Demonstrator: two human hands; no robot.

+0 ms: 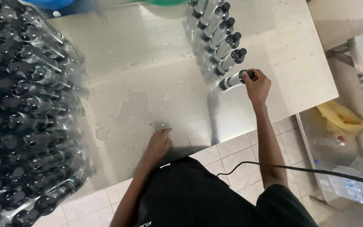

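The right hand [258,86] has its fingers [248,77] curled around the black cap of the nearest clear bottle [232,80], which ends a row running far-left. The left hand [158,145] rests flat, fingers spread, on the wet tabletop [148,63], well apart.

Wet table [148,63] open between bottle mass [26,109] and bottle row [221,40].

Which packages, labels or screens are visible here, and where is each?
Wrapped pack of small bottles: lower right, on the shelf beside the table; clear film, white with blue spots.
Yellow bag or cloth: right, on the same shelf; crumpled, could be either.
Print on the black shirt: bottom edge; small and white.
Clear black-capped bottles, left mass and top row: no labels seen.
No screens or signs.
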